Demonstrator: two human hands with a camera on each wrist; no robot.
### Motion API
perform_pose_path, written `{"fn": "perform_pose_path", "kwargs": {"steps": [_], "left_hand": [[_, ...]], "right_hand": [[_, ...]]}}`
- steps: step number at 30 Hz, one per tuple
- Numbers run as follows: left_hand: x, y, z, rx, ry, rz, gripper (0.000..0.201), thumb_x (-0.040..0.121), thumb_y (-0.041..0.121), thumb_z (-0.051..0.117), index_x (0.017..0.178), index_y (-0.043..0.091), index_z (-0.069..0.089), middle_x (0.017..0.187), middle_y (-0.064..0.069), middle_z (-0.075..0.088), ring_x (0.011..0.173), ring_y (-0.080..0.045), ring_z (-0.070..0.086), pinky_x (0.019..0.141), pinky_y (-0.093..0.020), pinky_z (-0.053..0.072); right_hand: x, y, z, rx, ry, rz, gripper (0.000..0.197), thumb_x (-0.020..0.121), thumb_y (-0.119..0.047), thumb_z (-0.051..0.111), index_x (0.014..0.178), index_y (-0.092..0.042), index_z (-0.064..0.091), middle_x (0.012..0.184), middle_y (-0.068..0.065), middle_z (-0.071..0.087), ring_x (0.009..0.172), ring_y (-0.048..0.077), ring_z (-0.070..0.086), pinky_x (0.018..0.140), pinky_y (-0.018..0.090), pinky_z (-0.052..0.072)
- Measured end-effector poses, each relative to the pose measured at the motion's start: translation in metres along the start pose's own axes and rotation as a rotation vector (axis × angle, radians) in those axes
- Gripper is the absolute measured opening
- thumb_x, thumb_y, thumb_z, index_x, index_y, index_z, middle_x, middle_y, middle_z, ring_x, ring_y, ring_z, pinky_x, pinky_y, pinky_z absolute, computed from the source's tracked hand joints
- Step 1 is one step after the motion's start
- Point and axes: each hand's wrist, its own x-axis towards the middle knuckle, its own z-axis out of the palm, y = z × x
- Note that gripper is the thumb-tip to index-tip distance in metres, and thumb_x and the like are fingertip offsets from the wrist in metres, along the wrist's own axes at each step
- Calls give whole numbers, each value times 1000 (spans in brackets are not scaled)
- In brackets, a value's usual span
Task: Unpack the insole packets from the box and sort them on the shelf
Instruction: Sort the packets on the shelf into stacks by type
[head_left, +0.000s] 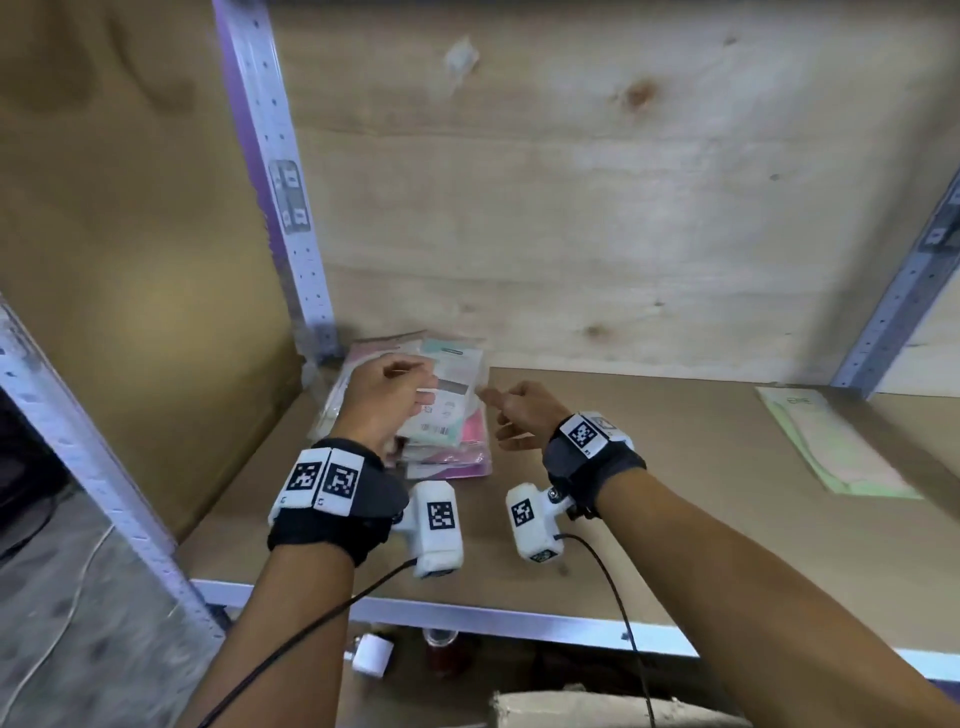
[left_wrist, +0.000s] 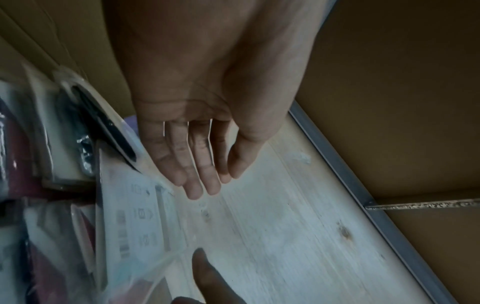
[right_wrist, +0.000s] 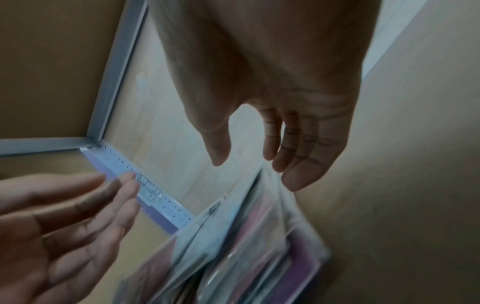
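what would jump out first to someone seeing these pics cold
Two bare hands with tag-covered wrist bands hover over a stack of insole packets in the shelf's back left corner: the left hand above the stack, the right hand beside it, both open and holding nothing. Next comes a lone pale green packet lying flat far to the right on the brown shelf board.

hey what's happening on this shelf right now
A person is sorting insole packets on a brown board shelf. A stack of clear plastic packets with pink and mint-green cards lies in the shelf's back left corner. The left hand hovers over the stack, and the right hand is just beside its right edge; both have relaxed fingers and neither grips anything. A separate flat pale green packet lies far to the right.
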Motion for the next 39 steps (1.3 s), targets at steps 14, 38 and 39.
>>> {"fn": "perform_pose_path", "kwargs": {"steps": [14,38,39], "left_hand": [[1,-13,2,43,28,2,12,93,11,62,90,20,69,95,-4,76,76,-14,73,59,-17,51],[-19,-17,190,-339,-229,-294,26,100,16,57,122,1,57,116,-18,68,101,-27,66,82,-36,59],[-19,-19,192,-337,-249,-304,22,100,15,56,119,2,57,110,-16,69,97,-26,67,89,-39,56]], "right_hand": [[11,34,-5,-12,-94,-2,18,88,-19,74,78,-14,59,57,-5,71,46,8,67,39,21,50],[-89,79,-202,-312,19,-463,20,82,-42,75,102,-37,70,116,-15,60,109,-9,53,83,4,39],[-88,82,-207,-265,45,-448,16,86,-41,72,101,-37,70,116,-15,62,108,-8,56,80,5,41]]}}
